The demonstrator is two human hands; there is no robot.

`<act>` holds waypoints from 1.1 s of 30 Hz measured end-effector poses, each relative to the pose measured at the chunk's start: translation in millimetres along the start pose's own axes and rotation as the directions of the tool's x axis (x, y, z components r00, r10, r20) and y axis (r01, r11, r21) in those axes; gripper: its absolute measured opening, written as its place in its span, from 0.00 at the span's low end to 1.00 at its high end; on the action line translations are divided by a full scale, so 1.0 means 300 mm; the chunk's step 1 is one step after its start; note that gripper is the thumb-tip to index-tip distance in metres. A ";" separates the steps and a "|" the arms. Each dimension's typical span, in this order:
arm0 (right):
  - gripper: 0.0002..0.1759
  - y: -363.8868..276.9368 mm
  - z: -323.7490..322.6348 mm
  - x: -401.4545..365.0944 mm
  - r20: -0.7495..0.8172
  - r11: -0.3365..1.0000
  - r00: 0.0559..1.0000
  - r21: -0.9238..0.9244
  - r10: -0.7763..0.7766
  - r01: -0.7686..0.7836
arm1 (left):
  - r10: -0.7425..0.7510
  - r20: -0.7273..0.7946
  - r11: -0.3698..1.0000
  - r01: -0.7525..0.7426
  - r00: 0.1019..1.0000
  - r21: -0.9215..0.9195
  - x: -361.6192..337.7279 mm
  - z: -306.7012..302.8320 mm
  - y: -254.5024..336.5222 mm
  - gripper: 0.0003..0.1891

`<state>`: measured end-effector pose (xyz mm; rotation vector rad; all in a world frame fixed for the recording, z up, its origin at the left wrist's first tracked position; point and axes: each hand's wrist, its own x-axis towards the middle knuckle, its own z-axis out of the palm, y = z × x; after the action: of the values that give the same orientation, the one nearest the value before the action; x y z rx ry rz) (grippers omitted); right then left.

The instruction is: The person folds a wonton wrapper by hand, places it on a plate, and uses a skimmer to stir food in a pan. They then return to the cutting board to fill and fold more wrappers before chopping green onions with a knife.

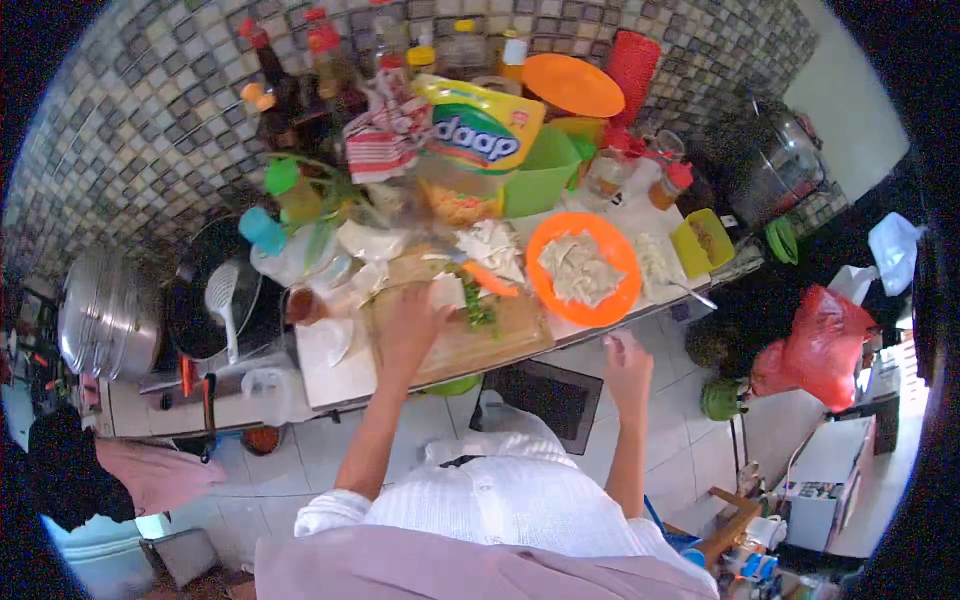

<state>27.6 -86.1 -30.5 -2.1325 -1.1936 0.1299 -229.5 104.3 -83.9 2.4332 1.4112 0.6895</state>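
My left hand (412, 322) is over the left part of the wooden cutting board (515, 338), slightly blurred, its fingers stretched out beside a flat white piece (447, 292). Chopped green leaves (480, 308) lie right of that piece. A knife with an orange handle (490, 279) rests across the board's back, near a heap of white shreds (490, 248). In front of the counter edge is my right hand (628, 362), its fingers curled together; something small and pale shows at the fingertips. Behind it, an orange plate (632, 285) holds pale, flat folded pieces (578, 268).
A black wok (190, 300) with a white slotted spatula (224, 298) and a steel pot (105, 312) stand left. Bottles, a yellow pouch (480, 125) and a green container (545, 175) line the back. A yellow-green box (703, 243) and a spoon (690, 291) are on the right.
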 end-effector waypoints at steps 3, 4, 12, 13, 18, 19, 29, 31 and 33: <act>0.09 0.175 -0.062 0.067 -0.108 0.990 0.993 -0.124 0.056 -0.069 | 0.069 -0.038 0.995 -0.066 0.997 0.072 0.018 0.086 -0.038 0.26; 0.09 0.226 -0.074 0.089 -0.108 0.988 0.992 -0.131 0.064 -0.078 | 0.135 -0.108 0.986 -0.124 0.985 0.108 0.023 0.127 -0.061 0.26; 0.17 0.558 -0.076 0.295 -0.119 0.663 0.793 0.631 0.597 -0.404 | -0.288 0.072 0.930 0.297 0.955 -0.216 0.063 0.069 0.016 0.18; 0.17 0.563 -0.070 0.315 -0.117 0.662 0.791 0.628 0.601 -0.410 | -0.386 0.071 0.860 0.387 0.920 -0.332 0.052 0.077 0.012 0.16; 0.19 0.632 -0.020 0.403 -0.044 0.265 0.550 0.907 0.834 -0.329 | -0.383 -0.034 0.848 0.337 0.923 -0.409 0.012 0.038 0.050 0.12; 0.19 0.697 0.004 0.408 -0.043 0.265 0.549 0.906 0.834 -0.331 | -0.483 -0.034 0.764 0.402 0.875 -0.505 -0.001 0.024 0.068 0.11; 0.10 0.549 -0.104 0.453 -0.557 0.972 0.817 0.232 0.150 -0.021 | -0.644 0.326 -0.170 0.286 0.692 -0.943 -0.075 0.003 0.175 0.10; 0.11 0.548 -0.097 0.459 -0.624 0.990 0.775 0.012 -0.101 0.139 | -0.547 0.361 -0.193 0.306 0.755 -0.932 -0.065 -0.015 0.220 0.13; 0.10 0.539 -0.081 0.460 -0.557 0.995 0.830 0.075 -0.017 0.071 | -0.522 0.354 -0.221 0.277 0.776 -0.935 -0.066 0.004 0.221 0.14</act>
<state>232.4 -46.5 -77.6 -1.8672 -0.8624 -0.4282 -187.5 54.0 -61.7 0.5598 0.9140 1.1614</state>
